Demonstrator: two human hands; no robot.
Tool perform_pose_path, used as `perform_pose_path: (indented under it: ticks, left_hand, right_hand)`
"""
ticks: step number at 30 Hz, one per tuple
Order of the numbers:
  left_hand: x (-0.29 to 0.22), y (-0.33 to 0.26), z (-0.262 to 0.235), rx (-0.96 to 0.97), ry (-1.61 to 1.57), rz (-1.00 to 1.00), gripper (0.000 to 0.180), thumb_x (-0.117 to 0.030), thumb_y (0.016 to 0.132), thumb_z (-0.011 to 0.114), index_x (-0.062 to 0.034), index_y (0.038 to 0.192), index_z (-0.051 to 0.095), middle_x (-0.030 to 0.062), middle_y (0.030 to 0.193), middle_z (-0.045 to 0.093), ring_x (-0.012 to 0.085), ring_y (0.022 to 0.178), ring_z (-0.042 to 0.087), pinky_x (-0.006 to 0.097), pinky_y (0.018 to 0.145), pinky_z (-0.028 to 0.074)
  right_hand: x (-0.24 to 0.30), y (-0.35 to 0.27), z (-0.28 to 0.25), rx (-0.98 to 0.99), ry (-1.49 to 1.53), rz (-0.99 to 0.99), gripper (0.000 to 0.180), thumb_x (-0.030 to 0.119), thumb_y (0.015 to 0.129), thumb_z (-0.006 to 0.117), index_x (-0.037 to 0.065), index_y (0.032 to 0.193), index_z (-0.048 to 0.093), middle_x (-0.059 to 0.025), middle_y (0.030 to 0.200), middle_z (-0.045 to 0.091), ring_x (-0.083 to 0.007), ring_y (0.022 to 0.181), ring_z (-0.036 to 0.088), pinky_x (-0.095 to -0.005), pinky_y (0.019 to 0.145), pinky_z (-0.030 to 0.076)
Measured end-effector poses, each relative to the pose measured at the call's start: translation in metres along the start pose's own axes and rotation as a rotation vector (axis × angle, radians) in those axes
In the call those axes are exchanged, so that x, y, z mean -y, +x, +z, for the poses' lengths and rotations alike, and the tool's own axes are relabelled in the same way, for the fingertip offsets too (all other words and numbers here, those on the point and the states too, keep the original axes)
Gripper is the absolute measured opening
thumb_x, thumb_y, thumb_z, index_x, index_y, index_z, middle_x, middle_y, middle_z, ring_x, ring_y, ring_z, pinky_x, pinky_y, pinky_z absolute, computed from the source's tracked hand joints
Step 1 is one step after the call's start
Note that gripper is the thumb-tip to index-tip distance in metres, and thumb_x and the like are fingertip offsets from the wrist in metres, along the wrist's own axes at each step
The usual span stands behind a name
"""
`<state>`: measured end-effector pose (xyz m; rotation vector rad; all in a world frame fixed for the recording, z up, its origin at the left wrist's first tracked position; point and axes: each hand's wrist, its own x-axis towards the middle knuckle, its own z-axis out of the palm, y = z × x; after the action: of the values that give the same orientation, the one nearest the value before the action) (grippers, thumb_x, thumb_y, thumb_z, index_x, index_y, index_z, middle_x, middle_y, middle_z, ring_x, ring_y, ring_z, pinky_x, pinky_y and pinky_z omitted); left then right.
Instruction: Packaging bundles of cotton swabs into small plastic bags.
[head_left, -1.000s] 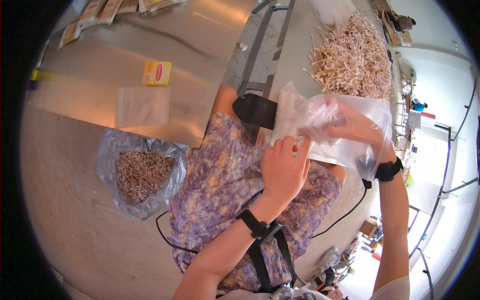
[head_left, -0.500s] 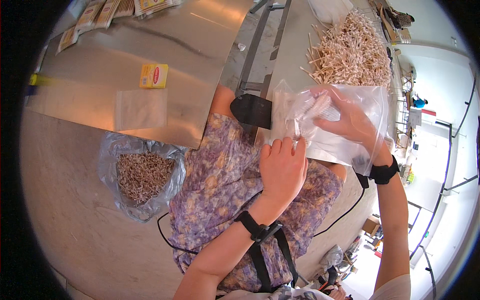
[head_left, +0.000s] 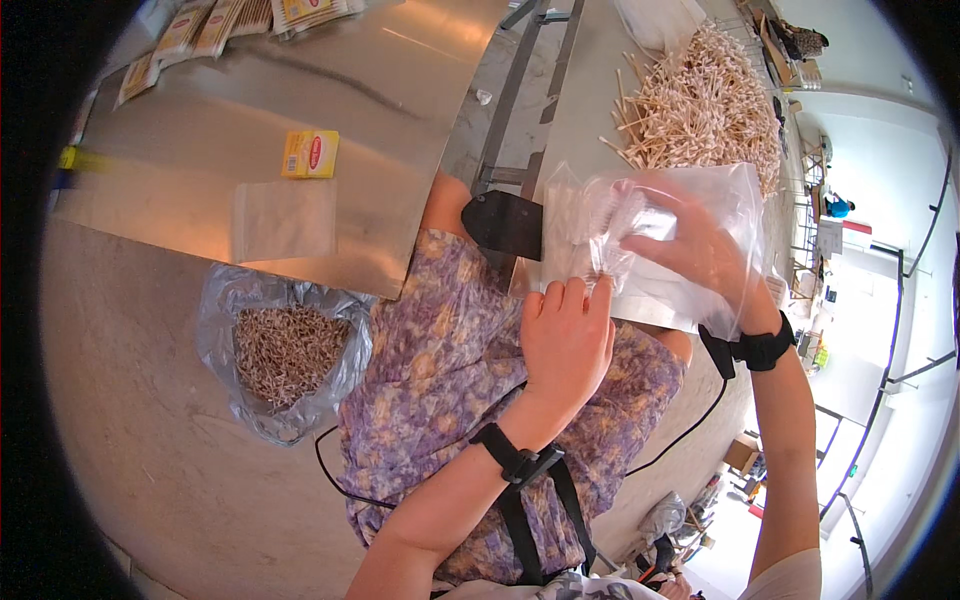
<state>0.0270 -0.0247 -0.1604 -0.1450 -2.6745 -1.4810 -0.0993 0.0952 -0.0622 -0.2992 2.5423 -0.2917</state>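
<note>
One clear bag (head_left: 668,300) is pinched by the left hand (head_left: 563,335); inside it, a ridged bundle (head_left: 602,214) is now shifted deeper, beside the half-open right hand (head_left: 697,245), any grip unclear.

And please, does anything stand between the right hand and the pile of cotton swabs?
Yes: the clear plastic bag. Its film covers the right hand, and its far side comes between that hand and the pile of cotton swabs. I see nothing else in the way.
</note>
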Motion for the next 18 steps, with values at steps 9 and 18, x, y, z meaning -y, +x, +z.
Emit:
perform_pose_path:
  ticks: [9,18]
  left_hand:
    - [0.002,-0.003,0.002,-0.025,-0.029,0.008,0.034,-0.014,0.076,0.068,-0.0106,0.110,0.061,0.0047,0.084,0.055,0.0216,0.080,0.054,0.037,0.072,0.038]
    - [-0.025,0.011,-0.006,-0.245,-0.496,0.137,0.042,-0.010,0.077,0.069,-0.0037,0.116,0.055,0.0072,0.087,0.057,0.0236,0.077,0.056,0.036,0.064,0.043]
  right_hand:
    - [-0.001,-0.009,-0.024,0.144,0.132,0.193,0.057,0.021,0.072,0.081,0.003,0.122,0.059,-0.0084,0.120,0.061,-0.0176,0.111,0.055,-0.0325,0.099,0.041]
    - [0.006,-0.006,-0.018,0.218,0.038,0.420,0.057,0.032,0.072,0.082,0.008,0.120,0.062,-0.0056,0.116,0.062,-0.0160,0.107,0.055,-0.0300,0.096,0.042]
